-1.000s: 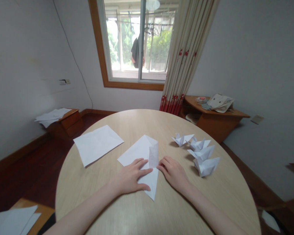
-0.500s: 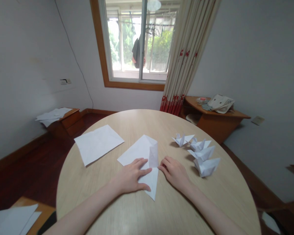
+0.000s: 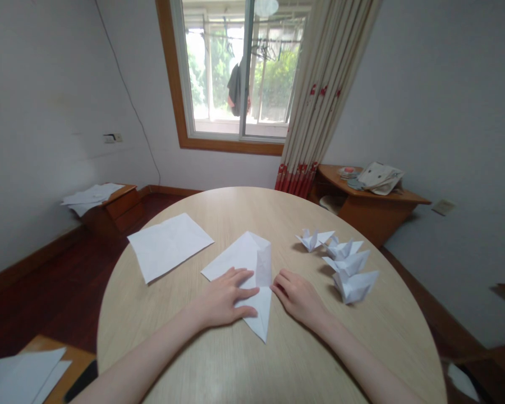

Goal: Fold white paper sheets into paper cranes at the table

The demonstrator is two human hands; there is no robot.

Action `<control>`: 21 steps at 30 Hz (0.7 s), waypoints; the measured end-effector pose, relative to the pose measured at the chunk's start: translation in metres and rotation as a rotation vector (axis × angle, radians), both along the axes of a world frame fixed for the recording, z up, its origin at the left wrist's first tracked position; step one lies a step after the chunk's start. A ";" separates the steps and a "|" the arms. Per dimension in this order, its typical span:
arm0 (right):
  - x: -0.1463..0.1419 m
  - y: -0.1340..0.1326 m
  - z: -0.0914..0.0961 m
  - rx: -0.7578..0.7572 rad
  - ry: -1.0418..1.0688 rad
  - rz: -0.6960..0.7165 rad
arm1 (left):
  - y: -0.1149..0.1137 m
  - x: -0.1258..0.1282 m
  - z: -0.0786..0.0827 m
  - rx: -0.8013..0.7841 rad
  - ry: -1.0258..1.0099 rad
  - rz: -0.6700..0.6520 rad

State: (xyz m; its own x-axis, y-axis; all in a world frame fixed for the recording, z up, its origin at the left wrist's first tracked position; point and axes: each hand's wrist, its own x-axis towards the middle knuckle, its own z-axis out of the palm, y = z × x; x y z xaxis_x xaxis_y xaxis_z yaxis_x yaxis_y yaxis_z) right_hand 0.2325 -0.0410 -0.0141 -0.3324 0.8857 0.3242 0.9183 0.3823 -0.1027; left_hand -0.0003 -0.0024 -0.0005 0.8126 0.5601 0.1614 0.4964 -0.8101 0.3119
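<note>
A partly folded sheet of white paper [image 3: 264, 268] lies on the round table, with a narrow flap turned over along its right side and a point facing me. My left hand [image 3: 229, 297] rests flat on its lower left part, fingers spread and covering some of it. At the sheet's right edge, my right hand [image 3: 297, 294] has its fingers curled together, the thumb and index fingertips pinched at the edge. Several folded paper cranes [image 3: 356, 285] stand in a row to the right of that hand.
A flat white sheet [image 3: 170, 247] lies on the left of the pale wooden table [image 3: 235, 207]. More paper [image 3: 23, 376] is on a wooden surface at lower left, and papers [image 3: 93, 194] top a small cabinet. A corner desk [image 3: 379, 205] stands beyond the table's right side.
My left hand has slid slightly left across the folded paper, and its thumb has drawn up a little. The right hand and the paper have hardly moved.
</note>
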 end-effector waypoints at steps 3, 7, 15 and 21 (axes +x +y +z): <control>0.001 0.000 0.003 -0.028 0.023 0.033 | -0.001 -0.001 0.003 -0.030 0.003 0.000; 0.000 -0.002 0.008 -0.055 0.051 0.081 | -0.002 -0.001 0.006 -0.025 0.021 -0.002; -0.005 -0.006 0.013 -0.140 0.127 0.185 | -0.003 0.000 0.006 -0.011 0.032 0.001; -0.008 -0.008 0.009 -0.203 0.163 0.229 | -0.002 0.000 0.002 -0.015 0.010 0.001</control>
State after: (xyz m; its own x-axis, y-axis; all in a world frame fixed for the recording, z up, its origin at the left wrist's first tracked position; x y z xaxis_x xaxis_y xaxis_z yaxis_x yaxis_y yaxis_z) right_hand 0.2240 -0.0489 -0.0055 -0.4885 0.8459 0.2140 0.7761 0.5333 -0.3367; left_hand -0.0007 -0.0044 0.0020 0.8136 0.5631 0.1452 0.5001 -0.8050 0.3192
